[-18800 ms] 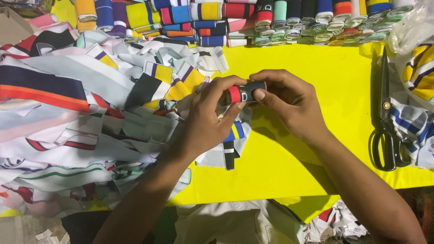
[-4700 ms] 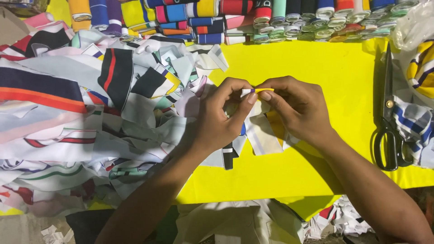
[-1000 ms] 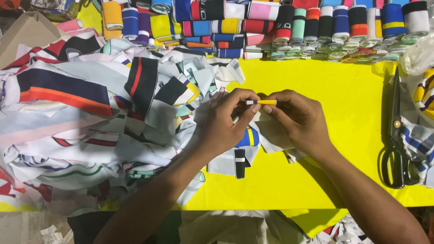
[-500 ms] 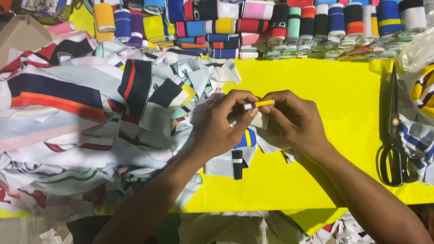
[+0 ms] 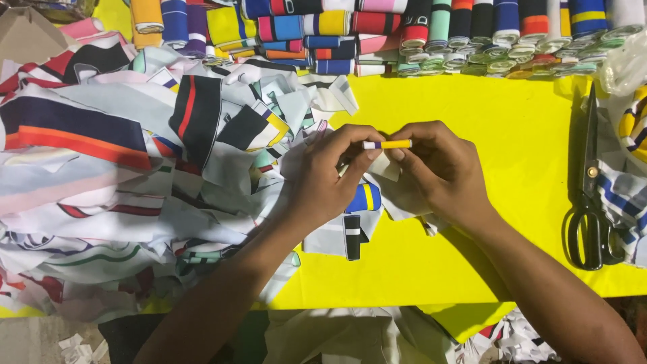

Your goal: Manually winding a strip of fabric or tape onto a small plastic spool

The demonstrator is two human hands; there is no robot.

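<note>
Both my hands meet over the yellow table (image 5: 512, 135) and pinch a thin fabric strip (image 5: 387, 144), white, blue and yellow, rolled tight at its top edge. My left hand (image 5: 323, 178) grips its left end with thumb and forefinger. My right hand (image 5: 438, 172) grips the right end. The unrolled part of the strip (image 5: 360, 202) hangs below my hands, white with a blue and yellow band and a black patch lower down.
A large heap of striped fabric pieces (image 5: 114, 168) covers the table's left half. Several rolled fabric bundles (image 5: 404, 34) line the far edge. Black scissors (image 5: 590, 202) lie at the right beside more striped pieces (image 5: 627, 175). Scraps lie on the floor below.
The view has drifted slightly. My hands stay in the same place, still working the strip's rolled top edge between the fingertips.
</note>
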